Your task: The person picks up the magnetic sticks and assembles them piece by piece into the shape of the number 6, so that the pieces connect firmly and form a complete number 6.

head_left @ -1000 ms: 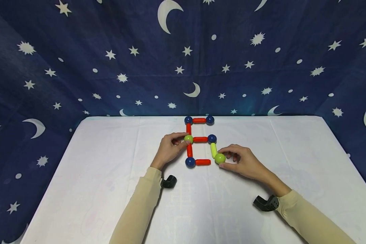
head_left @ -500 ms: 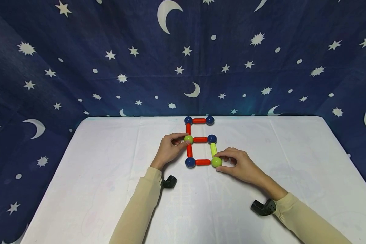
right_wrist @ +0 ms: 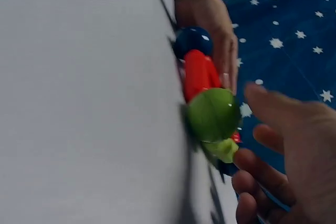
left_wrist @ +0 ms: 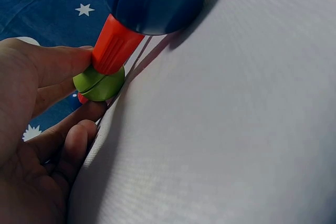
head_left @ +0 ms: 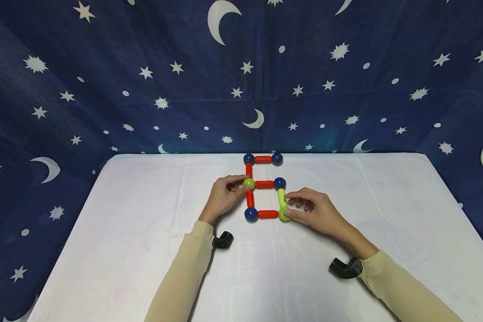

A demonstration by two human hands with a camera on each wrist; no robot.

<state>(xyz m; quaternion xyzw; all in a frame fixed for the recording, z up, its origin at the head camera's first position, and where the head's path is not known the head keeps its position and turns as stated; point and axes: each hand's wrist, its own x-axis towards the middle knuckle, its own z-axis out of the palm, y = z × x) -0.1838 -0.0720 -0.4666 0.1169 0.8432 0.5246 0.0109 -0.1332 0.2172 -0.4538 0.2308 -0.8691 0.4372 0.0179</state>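
Observation:
Magnetic rods and balls lie joined on the white table. My left hand pinches the green ball at the middle of the left side; the left wrist view shows finger and thumb on this green ball. Red rods run from it upward, downward and to the right. At the lower right corner, another green ball meets a red rod and a yellow-green rod. My right hand is beside that corner, its thumb apart from the green ball in the right wrist view, fingers loosely bent.
Blue balls sit at the lower left and middle right corners. A top red rod spans two more blue balls near the table's back edge. Behind hangs a dark blue cloth with stars and moons.
My right hand has brought the lower green ball left against the end of the bottom red rod, then loosened its hold and shifted slightly up. The left hand has stayed still.

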